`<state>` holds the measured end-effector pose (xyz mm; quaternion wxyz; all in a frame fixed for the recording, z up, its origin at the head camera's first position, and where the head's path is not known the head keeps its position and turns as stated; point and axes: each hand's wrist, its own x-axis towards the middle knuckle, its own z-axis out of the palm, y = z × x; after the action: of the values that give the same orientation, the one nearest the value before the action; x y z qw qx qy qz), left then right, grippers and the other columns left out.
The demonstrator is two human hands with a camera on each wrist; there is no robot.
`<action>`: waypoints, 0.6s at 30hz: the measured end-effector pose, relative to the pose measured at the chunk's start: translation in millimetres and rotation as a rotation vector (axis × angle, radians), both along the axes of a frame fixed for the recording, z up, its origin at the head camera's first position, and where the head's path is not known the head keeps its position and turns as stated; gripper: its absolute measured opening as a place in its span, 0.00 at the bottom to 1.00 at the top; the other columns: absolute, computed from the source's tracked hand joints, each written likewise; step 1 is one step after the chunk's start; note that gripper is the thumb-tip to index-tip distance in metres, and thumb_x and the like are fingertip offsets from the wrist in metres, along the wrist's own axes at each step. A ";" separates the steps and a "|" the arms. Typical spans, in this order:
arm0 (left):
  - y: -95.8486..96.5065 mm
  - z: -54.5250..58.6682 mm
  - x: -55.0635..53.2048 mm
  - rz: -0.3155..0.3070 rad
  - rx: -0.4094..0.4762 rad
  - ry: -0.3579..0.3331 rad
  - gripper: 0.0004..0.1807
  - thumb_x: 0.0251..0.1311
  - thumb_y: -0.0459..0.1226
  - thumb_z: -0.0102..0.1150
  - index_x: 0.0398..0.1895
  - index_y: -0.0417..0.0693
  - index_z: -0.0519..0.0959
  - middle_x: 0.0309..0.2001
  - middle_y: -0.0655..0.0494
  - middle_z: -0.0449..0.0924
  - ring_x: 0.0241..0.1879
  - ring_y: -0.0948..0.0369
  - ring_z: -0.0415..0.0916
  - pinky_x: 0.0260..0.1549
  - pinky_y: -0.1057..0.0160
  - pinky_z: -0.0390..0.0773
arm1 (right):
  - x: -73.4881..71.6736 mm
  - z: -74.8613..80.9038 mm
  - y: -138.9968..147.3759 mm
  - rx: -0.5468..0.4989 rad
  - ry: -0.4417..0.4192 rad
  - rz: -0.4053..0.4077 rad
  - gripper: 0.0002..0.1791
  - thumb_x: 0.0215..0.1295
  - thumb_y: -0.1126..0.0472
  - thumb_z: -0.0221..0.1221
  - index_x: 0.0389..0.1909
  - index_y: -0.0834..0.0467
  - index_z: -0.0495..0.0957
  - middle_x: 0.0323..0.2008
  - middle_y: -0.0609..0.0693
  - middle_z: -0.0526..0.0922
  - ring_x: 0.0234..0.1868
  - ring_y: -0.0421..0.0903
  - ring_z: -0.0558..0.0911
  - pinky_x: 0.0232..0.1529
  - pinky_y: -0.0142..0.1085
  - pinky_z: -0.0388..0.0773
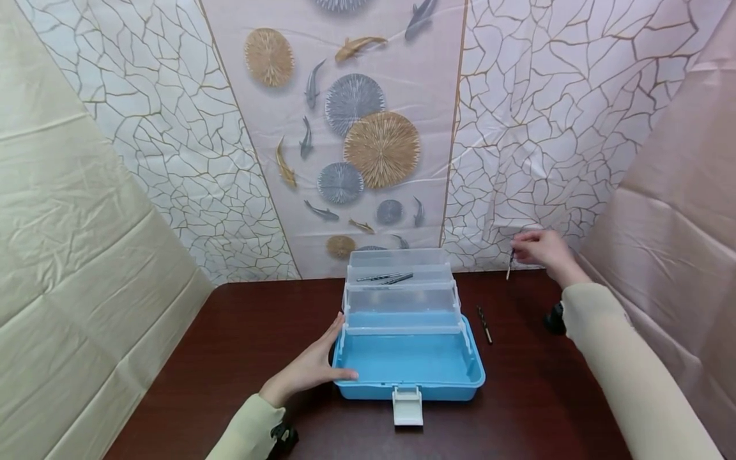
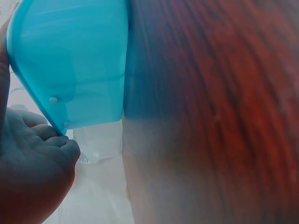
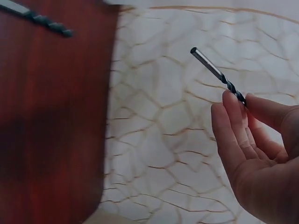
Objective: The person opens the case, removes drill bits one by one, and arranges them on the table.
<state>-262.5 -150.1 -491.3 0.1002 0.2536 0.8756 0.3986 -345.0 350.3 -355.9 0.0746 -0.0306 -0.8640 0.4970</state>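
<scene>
A light-blue toolbox with its clear tiered trays raised stands on the table. My left hand holds its left side, thumb over the front rim and fingers along the side edge. In the left wrist view the fingers bend at the rim of the blue wall. My right hand, raised at the back right, pinches a drill bit between thumb and fingertips, its plain silver shank sticking out. Another drill bit lies on the table right of the toolbox.
Several drill bits lie in the upper clear tray. The white latch hangs down at the toolbox front. A dark red-brown table meets a patterned cloth backdrop behind, with plain cloth at the sides.
</scene>
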 end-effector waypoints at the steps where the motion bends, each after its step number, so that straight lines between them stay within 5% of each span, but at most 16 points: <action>1: -0.4 -0.2 -0.1 -0.001 0.000 0.000 0.63 0.55 0.53 0.74 0.83 0.62 0.37 0.81 0.62 0.29 0.79 0.52 0.37 0.69 0.38 0.55 | -0.1 -6.5 -1.0 0.021 -0.004 0.018 0.22 0.76 0.63 0.55 0.58 0.79 0.71 0.40 0.60 0.84 0.32 0.40 0.85 0.39 0.34 0.84; 9: -1.5 -3.6 -0.8 -0.016 0.011 0.006 0.63 0.56 0.52 0.74 0.82 0.63 0.36 0.82 0.55 0.30 0.79 0.50 0.37 0.68 0.37 0.57 | 0.5 -53.1 -8.4 0.114 -0.050 0.077 0.18 0.75 0.65 0.55 0.54 0.78 0.74 0.45 0.70 0.82 0.38 0.52 0.85 0.42 0.41 0.84; 18: -2.7 -1.4 -1.2 -0.018 0.016 0.001 0.62 0.56 0.53 0.74 0.82 0.66 0.37 0.82 0.56 0.29 0.79 0.51 0.37 0.68 0.38 0.57 | 0.5 -86.9 -15.0 0.155 -0.106 0.068 0.16 0.74 0.64 0.57 0.52 0.74 0.77 0.42 0.66 0.83 0.36 0.49 0.85 0.40 0.42 0.84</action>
<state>-263.7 -152.9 -492.7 0.1015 0.2625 0.8701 0.4047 -344.5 335.3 -442.8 0.0139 -0.0218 -0.9032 0.4285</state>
